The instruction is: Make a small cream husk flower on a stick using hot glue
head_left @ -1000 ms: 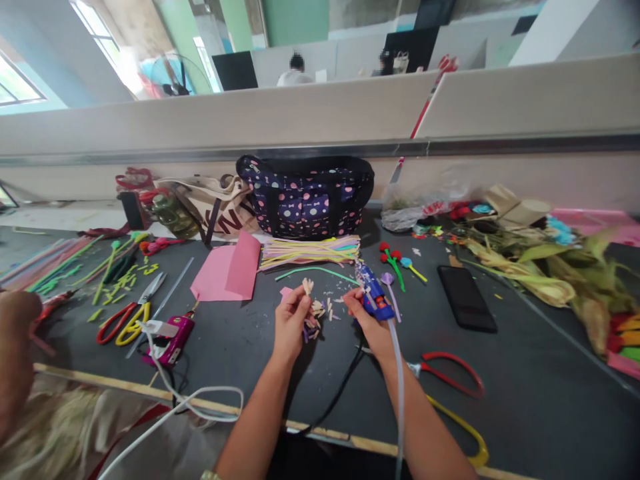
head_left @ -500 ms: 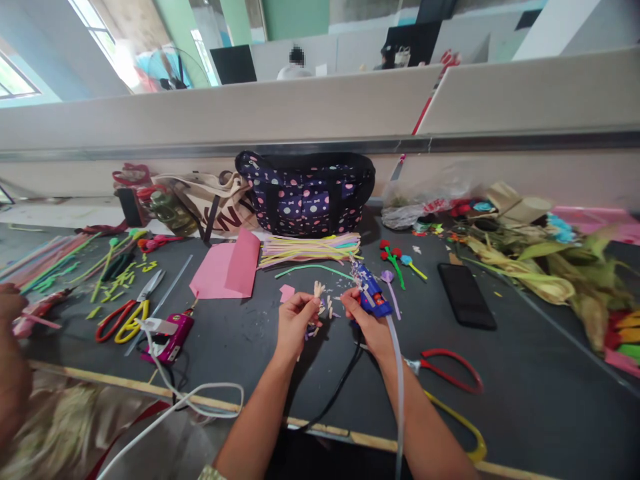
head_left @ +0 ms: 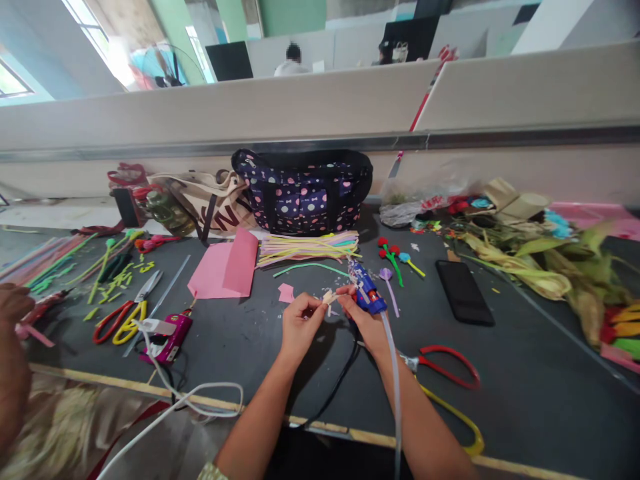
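My left hand (head_left: 303, 325) is closed, with a small cream-coloured piece (head_left: 328, 297) pinched between thumb and fingertips. My right hand (head_left: 369, 325) is closed around a blue hot glue gun (head_left: 369, 292), whose nozzle points away from me and is caked with pale bits. A long translucent glue stick (head_left: 394, 363) runs back from the gun over my right wrist. The fingertips of my right hand touch the cream piece at its right end. Small purple and pale scraps lie on the table beneath my hands, partly hidden.
Red-and-yellow-handled scissors (head_left: 447, 363) lie beside my right forearm, a black phone (head_left: 464, 292) farther right. Pastel stems (head_left: 307, 248) lie ahead, below a patterned bag (head_left: 305, 193). Pink paper (head_left: 223, 267) and another pair of scissors (head_left: 133, 310) lie left. Another person's hand (head_left: 14, 303) is at the far left.
My left hand has turned and brought the cream piece rightward, and my right fingertips now meet it. The glue gun stays in my right hand, nearly still.
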Tool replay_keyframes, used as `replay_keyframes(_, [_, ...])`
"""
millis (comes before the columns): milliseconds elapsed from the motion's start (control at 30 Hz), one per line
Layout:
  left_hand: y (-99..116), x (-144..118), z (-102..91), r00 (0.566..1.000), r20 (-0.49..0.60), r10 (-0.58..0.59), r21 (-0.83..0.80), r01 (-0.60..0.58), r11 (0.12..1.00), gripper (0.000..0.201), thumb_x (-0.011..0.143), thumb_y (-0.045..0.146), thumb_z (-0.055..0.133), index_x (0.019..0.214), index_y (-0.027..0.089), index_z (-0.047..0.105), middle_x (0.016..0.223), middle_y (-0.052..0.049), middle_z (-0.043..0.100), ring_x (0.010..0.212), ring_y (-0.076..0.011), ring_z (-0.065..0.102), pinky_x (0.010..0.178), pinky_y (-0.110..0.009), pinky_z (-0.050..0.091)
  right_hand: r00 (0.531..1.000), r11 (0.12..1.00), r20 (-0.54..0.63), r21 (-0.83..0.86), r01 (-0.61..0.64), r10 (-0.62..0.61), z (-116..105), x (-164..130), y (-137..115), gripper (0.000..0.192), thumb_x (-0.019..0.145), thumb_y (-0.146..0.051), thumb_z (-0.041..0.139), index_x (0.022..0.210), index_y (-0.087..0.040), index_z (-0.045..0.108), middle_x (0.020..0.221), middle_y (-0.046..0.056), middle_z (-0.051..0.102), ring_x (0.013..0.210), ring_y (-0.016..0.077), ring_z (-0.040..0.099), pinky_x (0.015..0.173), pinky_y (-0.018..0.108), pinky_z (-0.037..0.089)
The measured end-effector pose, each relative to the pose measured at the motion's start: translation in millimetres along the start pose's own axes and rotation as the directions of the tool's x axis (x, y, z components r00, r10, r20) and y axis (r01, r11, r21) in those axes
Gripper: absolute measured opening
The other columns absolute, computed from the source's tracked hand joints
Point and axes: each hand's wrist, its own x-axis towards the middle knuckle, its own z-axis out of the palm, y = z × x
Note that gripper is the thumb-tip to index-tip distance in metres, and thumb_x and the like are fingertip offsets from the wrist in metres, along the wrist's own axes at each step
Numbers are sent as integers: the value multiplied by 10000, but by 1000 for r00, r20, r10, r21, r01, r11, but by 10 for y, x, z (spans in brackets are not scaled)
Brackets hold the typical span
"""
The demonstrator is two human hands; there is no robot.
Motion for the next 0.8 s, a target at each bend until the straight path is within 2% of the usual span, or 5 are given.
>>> replay_keyframes(133, [-1, -8, -5, 997, -49, 64, 45, -62, 997, 210, 785, 355, 719, 686, 181, 656, 638, 10, 579, 561, -104, 511, 541, -220, 404, 1000, 1000, 1, 8, -20, 20, 3, 1, 5, 299, 666, -429, 810, 784, -203, 652, 725, -14, 642, 557, 117, 538, 538, 270, 459])
replay_keyframes(367, [10, -52, 20, 977, 1, 214, 172, -211, 962, 196, 841, 285, 658, 672, 188, 643, 635, 6, 573, 580, -110, 516, 578, -229, 402, 1000, 1000, 8, 11, 0, -1, 16, -18, -1, 301, 662, -405, 821, 772, -208, 622, 757, -17, 647, 599, 126, 548, 588, 282, 468])
replay_keyframes(567, [7, -51, 15, 967, 19, 253, 223, -251, 942, 183, 844, 254, 655, 674, 187, 646, 637, 7, 568, 591, -110, 517, 590, -231, 395, 999, 1000, 23, -2, 23, -23, 6, -7, -4, 295, 682, -396, 809, 783, -201, 613, 771, -16, 650, 619, 122, 557, 601, 272, 468])
replay_keyframes(700, [0, -51, 20, 982, -10, 188, 179, -183, 967, 190, 827, 283, 678, 670, 180, 647, 637, 8, 570, 579, -102, 525, 578, -224, 405, 1000, 1000, 8, 6, 19, -19, -2, 5, 3, 330, 665, -431, 810, 794, -202, 612, 766, -17, 657, 596, 119, 560, 566, 262, 463])
replay_keyframes(800, [-10, -34, 19, 1000, -22, -18, 24, 18, 1000, 210, 797, 351, 712, 705, 169, 660, 638, 13, 580, 525, -91, 527, 521, -213, 419, 999, 999, -26, -27, 20, -20, -5, 2, 3, 364, 670, -492, 795, 812, -198, 633, 667, -24, 634, 546, 124, 549, 526, 261, 450])
